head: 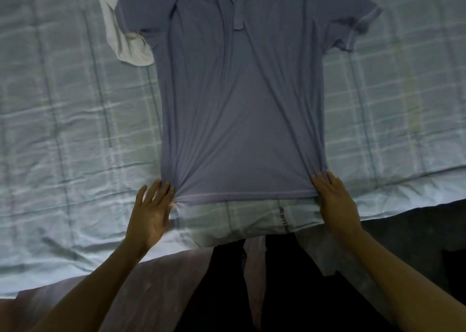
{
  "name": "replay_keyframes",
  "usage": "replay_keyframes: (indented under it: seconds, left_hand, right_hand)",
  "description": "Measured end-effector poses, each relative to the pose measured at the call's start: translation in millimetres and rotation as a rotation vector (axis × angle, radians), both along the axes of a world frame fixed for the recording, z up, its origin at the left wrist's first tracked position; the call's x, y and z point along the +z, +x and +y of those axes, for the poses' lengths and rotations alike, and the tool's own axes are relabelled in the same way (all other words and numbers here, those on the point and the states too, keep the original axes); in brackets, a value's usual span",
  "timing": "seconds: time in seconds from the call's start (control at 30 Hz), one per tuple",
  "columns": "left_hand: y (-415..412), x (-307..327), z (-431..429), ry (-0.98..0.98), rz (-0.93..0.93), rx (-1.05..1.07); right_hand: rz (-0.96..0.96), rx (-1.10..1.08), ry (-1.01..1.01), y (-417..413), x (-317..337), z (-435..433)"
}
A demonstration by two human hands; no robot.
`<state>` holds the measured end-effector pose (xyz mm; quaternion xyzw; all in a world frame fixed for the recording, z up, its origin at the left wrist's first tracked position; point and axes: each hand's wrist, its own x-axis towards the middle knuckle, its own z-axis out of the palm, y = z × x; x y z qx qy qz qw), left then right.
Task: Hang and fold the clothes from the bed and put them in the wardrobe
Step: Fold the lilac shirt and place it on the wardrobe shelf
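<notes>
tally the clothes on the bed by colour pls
Blue: 1, polo shirt
White: 1, garment, partly under the blue one
Total: 2

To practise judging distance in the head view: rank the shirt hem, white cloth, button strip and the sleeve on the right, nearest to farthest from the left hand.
1. shirt hem, its corner at the left hand
2. white cloth, upper left
3. button strip, top centre
4. sleeve, upper right
</notes>
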<state>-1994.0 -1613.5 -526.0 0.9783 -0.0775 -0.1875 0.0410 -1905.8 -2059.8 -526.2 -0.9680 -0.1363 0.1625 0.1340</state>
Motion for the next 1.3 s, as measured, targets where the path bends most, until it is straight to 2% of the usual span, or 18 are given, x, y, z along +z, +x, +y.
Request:
replay_keyframes:
  seconds: [0.13,0.3,0.53,0.7,0.77,0.97,1.17,1.3]
  left_hand:
    - [16,9,-14,-0.115,-0.106,0.100]
    - [79,19,-39,-0.298,-0.260,0.162]
    - [202,4,-87,-0.342,-0.159,0.116]
    - [300,-1,-132,-0.271,-0.011,0.132]
    - [337,-5,-148,-0.254,-0.006,0.143]
    - [434,-33,-178,-0.152,0.027,0.171]
    - [457,-62,-193,-0.079,-0.037,0.184]
    - [457,-59,-192,-0.104,-0.039,0.186]
  right_hand:
    - [-0.010,-0.077,-0.016,6,11,21]
    - [-0.102,-0.176,0.215,28,18,53]
    - [-0.111,-0.403,0.315,107,7,79]
    - [-0.152,-0.628,0.397,188,4,74]
    - [-0.136,-0.708,0.420,224,3,69]
    - [-0.104,-1.146,0.505,323,-17,53]
    - [-0.184,-1.275,0.662,401,-31,48]
    - [-0.074,-1.448,0.897,432,-27,56]
